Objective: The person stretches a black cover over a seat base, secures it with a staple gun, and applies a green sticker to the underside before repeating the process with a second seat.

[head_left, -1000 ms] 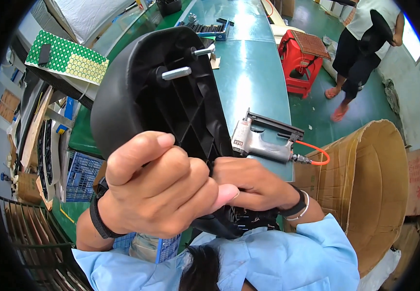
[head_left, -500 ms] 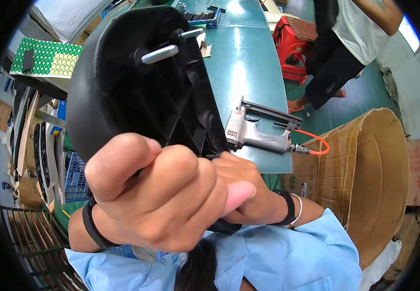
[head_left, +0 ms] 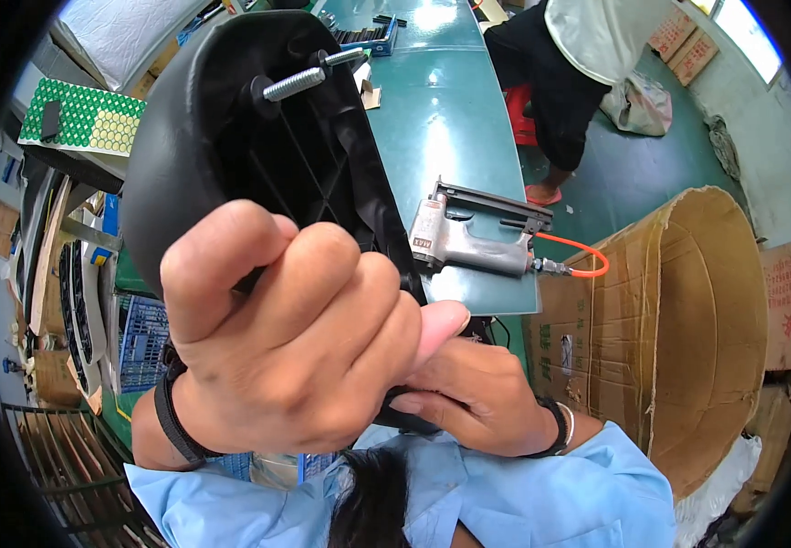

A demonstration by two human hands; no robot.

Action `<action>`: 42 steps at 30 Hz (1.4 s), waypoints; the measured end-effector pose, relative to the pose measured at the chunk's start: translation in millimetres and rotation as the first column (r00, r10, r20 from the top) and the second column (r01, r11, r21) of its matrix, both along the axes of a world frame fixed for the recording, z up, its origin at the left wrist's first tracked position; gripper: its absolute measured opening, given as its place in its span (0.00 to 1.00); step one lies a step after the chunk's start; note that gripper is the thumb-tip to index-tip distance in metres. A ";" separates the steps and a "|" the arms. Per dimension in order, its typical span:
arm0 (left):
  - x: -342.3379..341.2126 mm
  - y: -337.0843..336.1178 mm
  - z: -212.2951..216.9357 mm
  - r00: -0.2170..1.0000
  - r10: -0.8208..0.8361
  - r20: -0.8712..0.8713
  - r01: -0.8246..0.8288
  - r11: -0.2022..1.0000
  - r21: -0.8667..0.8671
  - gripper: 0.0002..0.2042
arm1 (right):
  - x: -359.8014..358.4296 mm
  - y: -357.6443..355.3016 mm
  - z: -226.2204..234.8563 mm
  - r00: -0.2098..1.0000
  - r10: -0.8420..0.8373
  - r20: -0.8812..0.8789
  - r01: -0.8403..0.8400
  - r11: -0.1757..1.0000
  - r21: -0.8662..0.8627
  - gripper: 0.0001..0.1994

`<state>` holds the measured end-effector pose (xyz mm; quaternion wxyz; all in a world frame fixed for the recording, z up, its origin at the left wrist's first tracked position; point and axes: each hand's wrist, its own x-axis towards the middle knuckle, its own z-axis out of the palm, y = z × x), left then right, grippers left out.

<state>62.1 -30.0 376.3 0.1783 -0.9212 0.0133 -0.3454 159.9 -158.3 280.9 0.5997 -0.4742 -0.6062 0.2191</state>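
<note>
A black padded seat (head_left: pixel 162 183) lies upside down before me, its ribbed plastic underside facing up. Two threaded bolts, a nearer one (head_left: pixel 293 84) and a farther one (head_left: pixel 344 57), stick out of its far part. My left hand (head_left: pixel 295 338) is closed in a fist over the near end of the seat, and what its fingers grip is hidden. Just to its right, my right hand (head_left: pixel 473 397) is closed at the seat's near end, its fingertips partly covered by the left hand. A grey staple gun (head_left: pixel 477 245) rests on the table right of the seat.
An orange air hose (head_left: pixel 587 247) runs from the staple gun. The green table (head_left: pixel 413 100) carries a blue box (head_left: pixel 372 41) of black strips. A large cardboard drum (head_left: pixel 633 338) stands at right. Another person in black trousers (head_left: pixel 550 82) is beyond the table, near a red stool (head_left: pixel 518 119).
My right hand has shifted down and toward me, out from behind the left hand. My left hand stays closed in nearly the same place. The other person has moved left, in front of the stool.
</note>
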 end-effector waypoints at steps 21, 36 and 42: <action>-5.3 -10.3 10.3 0.999 -0.033 -0.006 0.033 0.999 0.017 0.16 | -31.8 -8.0 -16.6 0.969 -0.239 0.054 0.240 0.971 -0.017 0.12; -74.0 -120.0 -175.1 0.820 0.556 0.132 0.066 0.137 -0.988 0.60 | -40.3 -7.4 -28.3 0.931 -0.319 0.178 0.282 0.937 0.205 0.10; -89.4 -82.1 -199.1 0.688 0.664 0.293 0.278 0.132 -0.952 0.50 | -29.6 -17.2 -51.0 0.917 -0.312 0.247 0.282 0.948 0.150 0.13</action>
